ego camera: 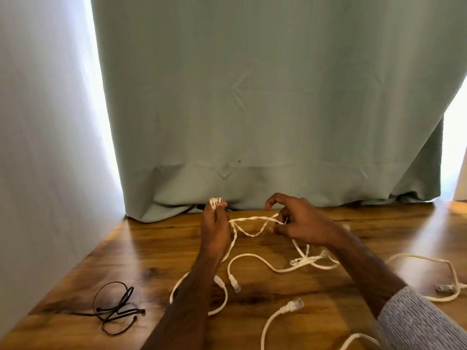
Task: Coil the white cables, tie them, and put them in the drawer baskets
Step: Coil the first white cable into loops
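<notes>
Near edge: loose white cables (pixel 255 261) sprawl over the wooden table (pixel 328 324), black ties (pixel 116 306) near left. Mid: left hand (pixel 214 231) clamped on a small coil (pixel 215 201), right hand (pixel 300 223) pinching the twisted strand. Keep tension, feed equal loops leftward, untwist first. Curtain (pixel 252 97) far; baskets not in view.
</notes>
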